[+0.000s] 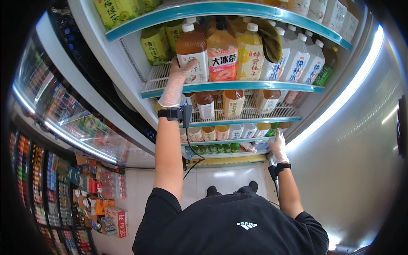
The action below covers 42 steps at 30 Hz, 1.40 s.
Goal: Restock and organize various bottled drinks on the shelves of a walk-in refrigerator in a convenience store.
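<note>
My left hand (182, 75), in a clear glove, grips a large tea bottle with a white label (196, 71) at the front of a fridge shelf; the thumb lies across its label. Right of that bottle stand an orange-pink iced tea bottle (222, 60) and a yellow drink bottle (250, 62). An olive-brown cloth (272, 40) hangs over the bottles beside them. Low at the fridge's right side is my right hand (279, 145), also gloved, raised by the lower shelf ends near the door edge; what its fingers touch cannot be made out.
Teal-edged shelves (229, 85) with bottles lie above and below. The fridge's open door (347, 143) stands at the right. At the left are another glass-fronted cooler (73, 105), bottle packs (111, 185) and a red and white carton (117, 221) on the floor.
</note>
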### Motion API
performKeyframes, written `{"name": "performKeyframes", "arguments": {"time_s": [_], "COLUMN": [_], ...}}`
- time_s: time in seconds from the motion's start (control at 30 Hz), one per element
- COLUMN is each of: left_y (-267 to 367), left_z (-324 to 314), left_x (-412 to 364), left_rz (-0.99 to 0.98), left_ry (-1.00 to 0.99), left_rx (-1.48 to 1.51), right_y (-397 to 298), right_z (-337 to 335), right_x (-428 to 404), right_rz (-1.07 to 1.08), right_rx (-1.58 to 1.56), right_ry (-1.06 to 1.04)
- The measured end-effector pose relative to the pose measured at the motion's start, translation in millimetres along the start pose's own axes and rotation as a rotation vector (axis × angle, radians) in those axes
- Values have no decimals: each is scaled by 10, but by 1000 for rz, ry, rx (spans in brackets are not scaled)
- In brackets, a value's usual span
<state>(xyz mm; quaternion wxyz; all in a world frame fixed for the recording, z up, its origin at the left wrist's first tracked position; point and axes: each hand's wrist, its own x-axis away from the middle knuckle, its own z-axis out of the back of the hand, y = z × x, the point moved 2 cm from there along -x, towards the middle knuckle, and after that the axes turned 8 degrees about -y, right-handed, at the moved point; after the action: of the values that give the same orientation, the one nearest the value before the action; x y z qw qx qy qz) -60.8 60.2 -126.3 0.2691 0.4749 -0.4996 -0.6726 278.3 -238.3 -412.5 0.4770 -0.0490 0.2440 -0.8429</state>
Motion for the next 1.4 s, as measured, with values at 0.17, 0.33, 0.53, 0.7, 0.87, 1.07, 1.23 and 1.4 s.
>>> {"name": "performKeyframes", "arguments": {"time_s": [0.17, 0.33, 0.53, 0.7, 0.87, 1.07, 1.23, 1.4], "left_y": [111, 187, 147, 177, 168, 129, 139, 168], "left_z": [-69, 47, 9, -44, 241, 514, 746, 935], "left_x": [63, 105, 110, 135, 128, 209, 139, 132], "left_rz": [-80, -97, -11, -95, -150, -182, -117, -35], "left_ry": [-78, -184, -212, -217, -62, 58, 72, -27], "left_rx": [88, 49, 137, 79, 166, 212, 76, -7], "right_y": [258, 394, 311, 310, 328, 913, 1090, 896], "right_z": [-95, -71, -287, -450, -449, -483, -481, -403], "right_x": [793, 1387, 1817, 2002, 1921, 2122, 2182, 1972], "right_rz": [-227, -477, -579, -567, -532, -651, -734, -641], "right_rx": [-135, -188, -268, -277, -225, -98, -213, -100], "right_ry": [-45, -145, -199, -228, -131, -198, -252, -290]}}
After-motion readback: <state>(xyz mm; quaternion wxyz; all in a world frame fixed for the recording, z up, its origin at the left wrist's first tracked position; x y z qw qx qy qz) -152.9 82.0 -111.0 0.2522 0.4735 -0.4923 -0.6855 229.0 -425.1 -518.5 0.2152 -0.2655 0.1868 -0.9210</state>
